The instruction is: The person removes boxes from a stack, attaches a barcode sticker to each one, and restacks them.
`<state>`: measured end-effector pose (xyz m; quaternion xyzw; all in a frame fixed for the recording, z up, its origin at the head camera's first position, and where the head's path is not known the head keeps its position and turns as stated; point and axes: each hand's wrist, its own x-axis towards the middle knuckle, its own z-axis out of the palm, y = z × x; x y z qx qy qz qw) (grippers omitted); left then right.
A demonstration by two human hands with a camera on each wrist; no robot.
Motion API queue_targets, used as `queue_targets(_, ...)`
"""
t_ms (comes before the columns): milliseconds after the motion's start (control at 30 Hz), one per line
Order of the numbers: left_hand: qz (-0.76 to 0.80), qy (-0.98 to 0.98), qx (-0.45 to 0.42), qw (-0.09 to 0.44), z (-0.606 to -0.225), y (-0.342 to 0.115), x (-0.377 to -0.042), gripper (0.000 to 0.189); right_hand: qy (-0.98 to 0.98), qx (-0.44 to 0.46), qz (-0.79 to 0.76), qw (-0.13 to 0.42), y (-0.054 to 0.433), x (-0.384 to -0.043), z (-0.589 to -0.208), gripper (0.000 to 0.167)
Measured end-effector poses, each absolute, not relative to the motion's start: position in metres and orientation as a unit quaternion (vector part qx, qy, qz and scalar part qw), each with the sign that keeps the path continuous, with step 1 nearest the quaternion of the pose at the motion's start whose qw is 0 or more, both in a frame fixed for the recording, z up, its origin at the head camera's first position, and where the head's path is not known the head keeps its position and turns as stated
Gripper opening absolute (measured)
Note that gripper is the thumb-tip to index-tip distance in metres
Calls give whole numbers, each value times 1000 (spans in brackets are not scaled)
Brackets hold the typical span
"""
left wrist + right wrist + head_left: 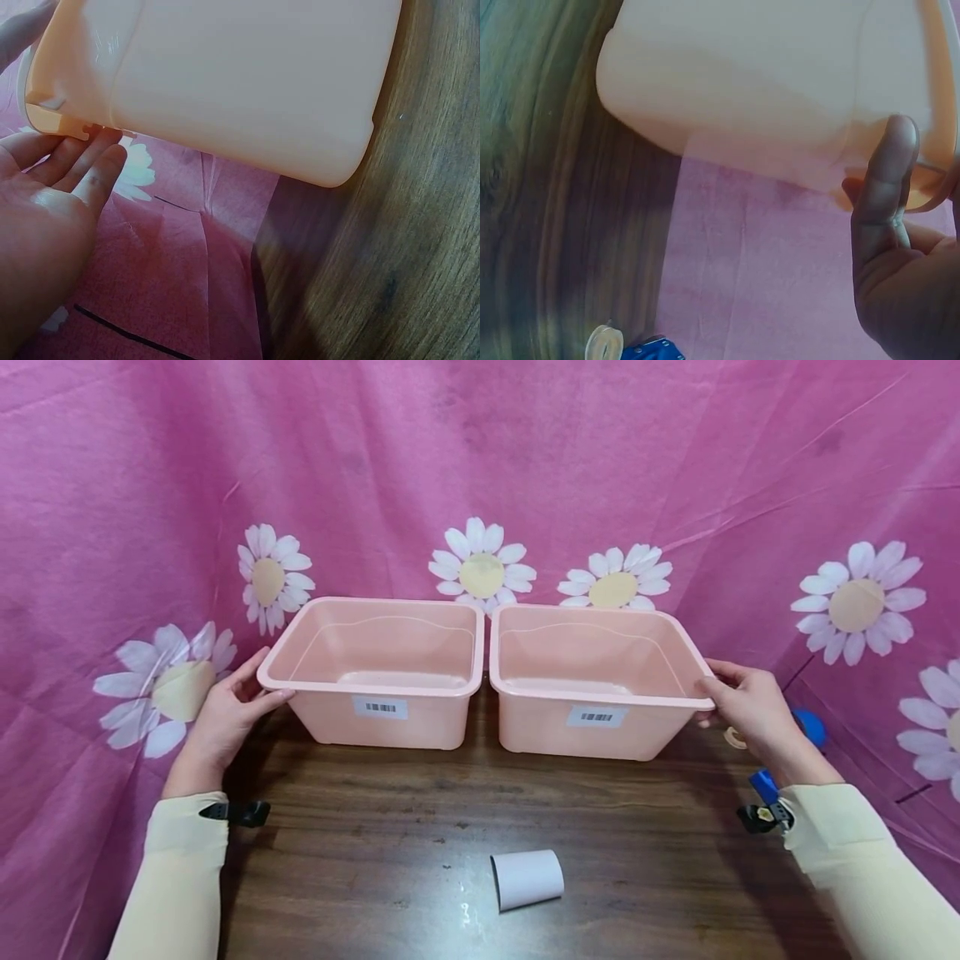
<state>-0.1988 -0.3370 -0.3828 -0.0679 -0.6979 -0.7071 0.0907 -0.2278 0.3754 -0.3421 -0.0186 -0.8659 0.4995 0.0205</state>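
Two pink plastic bins, each with a barcode label on its front, stand side by side on the wooden table. My left hand (225, 718) grips the outer rim of the left bin (330, 722), thumb over the front corner. In the left wrist view its fingers (96, 176) reach under that rim. At the far side my right hand (753, 710) holds the outer rim of the right bin (532, 727), thumb on top; in the right wrist view a finger (889, 172) lies along the bin's wall. Both bins show bare bottoms. A narrow gap separates their inner rims.
A short white tube (528, 879) lies on its side on the table (360, 852), nearer than the bins. Beyond my right wrist are a small cream ring (735, 739) and a blue object (810, 727). Pink cloth (375, 460) with daisies hangs behind and at both sides.
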Motion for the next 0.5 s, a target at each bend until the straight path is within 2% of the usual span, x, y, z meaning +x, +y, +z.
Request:
queue_targets(200,-709,-696,-67,87,-384,-338,-200,90,-864,-29,502,33,369,-214,-323,64)
queue_targets(367,-708,-698,-66,84,-384,-340,-201,91,-832,-35,551,41,363,-206,-289,62)
queue_targets(433,-707,-699,-65,84,-385,-340,-201,91,-832,-42,552,29,363,-201,-271,56)
queue_targets(500,-704,-703,-64,84,-384,-340,-202,91,-832,-56,551,15,364,-195,-253,41)
